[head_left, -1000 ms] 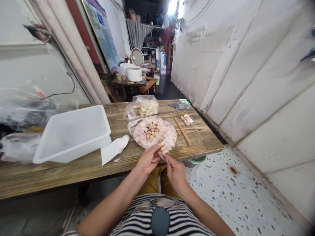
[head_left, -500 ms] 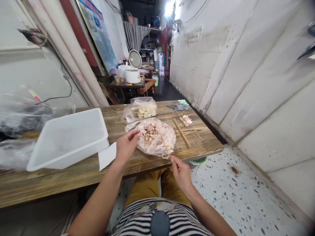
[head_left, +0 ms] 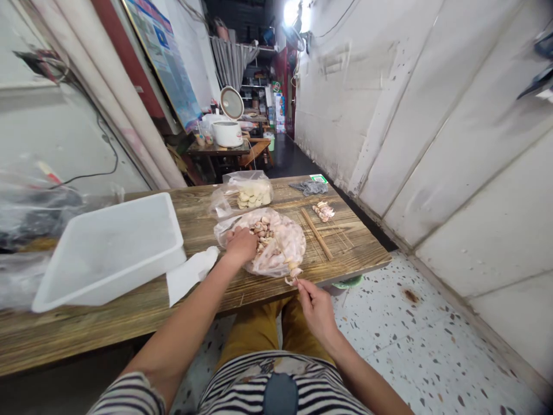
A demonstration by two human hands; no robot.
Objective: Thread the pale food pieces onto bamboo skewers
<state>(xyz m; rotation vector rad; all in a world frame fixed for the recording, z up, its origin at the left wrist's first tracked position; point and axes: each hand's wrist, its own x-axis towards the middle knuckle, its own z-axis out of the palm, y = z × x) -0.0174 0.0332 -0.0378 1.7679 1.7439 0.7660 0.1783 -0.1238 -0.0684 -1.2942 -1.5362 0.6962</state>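
Observation:
A clear plastic bag (head_left: 291,235) lies open on the table, full of what look like garlic cloves (head_left: 262,229). My left hand (head_left: 242,245) reaches over the bag's left side into the cloves; its fingertips are hidden. At the table's front edge my right hand (head_left: 315,300) pinches the lower end of a thin skewer. A few pale cloves (head_left: 295,272) are threaded on that skewer, against the bag's near right edge. Right of the bag lie bare wooden skewers (head_left: 317,233) in a bundle and several finished-looking skewers with cloves (head_left: 324,211) at their far ends.
A white plastic tub (head_left: 112,248) stands on the left of the wooden table (head_left: 242,297), beside white paper (head_left: 185,279). Behind the cloves is a bag of pale sliced rounds (head_left: 254,195) on sticks. A grey crumpled cloth (head_left: 311,188) lies at the far right.
My left hand has moved from beside the bag into the cloves. My right hand stays nearly in place with the skewer. The view has shifted slightly.

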